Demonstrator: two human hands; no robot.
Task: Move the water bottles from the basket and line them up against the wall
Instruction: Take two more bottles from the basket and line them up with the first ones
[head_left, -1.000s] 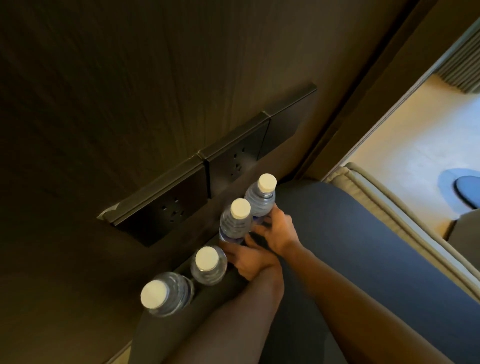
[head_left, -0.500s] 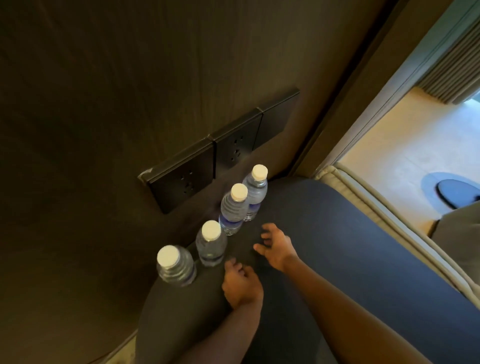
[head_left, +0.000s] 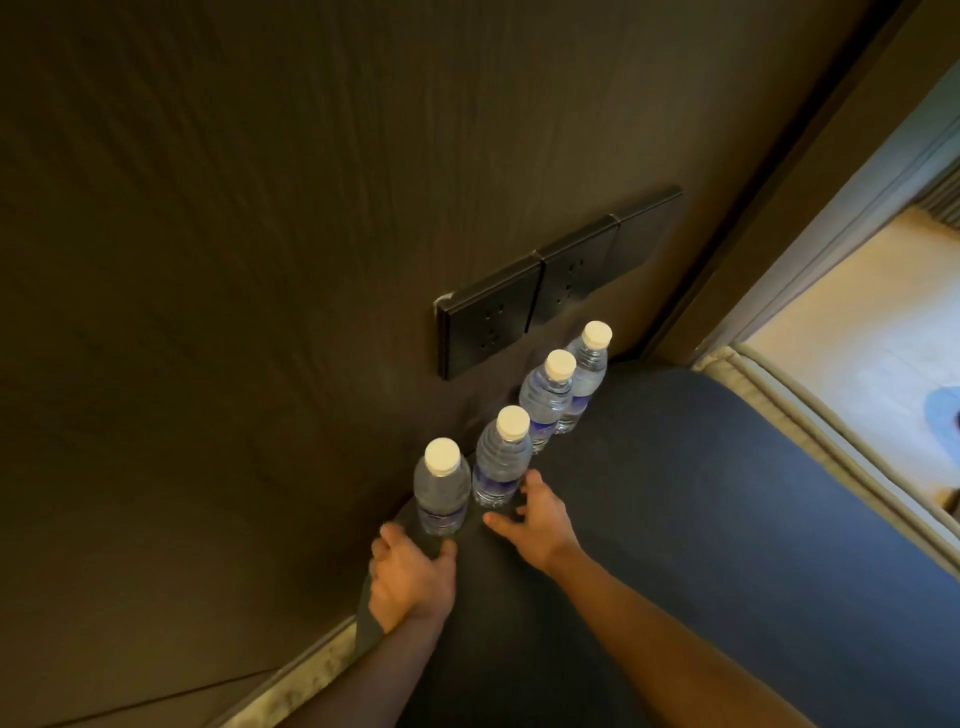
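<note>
Beside four blue-labelled bottles (head_left: 500, 461) (print unreadable), both hands (head_left: 540, 514) spread empty.

Just beyond the left hand (head_left: 410, 577), the nearest bottle (head_left: 441, 491) hides its base behind the fingers; grip or mere touch is unclear.

Two bare forearms enter from the lower edge of the view, each ending in a bare hand. Neither arm shows a sleeve, cuff or glove anywhere along its visible length. The left hand (head_left: 410, 577) carries no ring, watch, strap or bracelet that can be made out, and its wrist is uncovered. The right hand (head_left: 540, 525) is likewise unadorned, with a plain wrist. The dim light and slight blur hide finer detail such as the nails.
</note>
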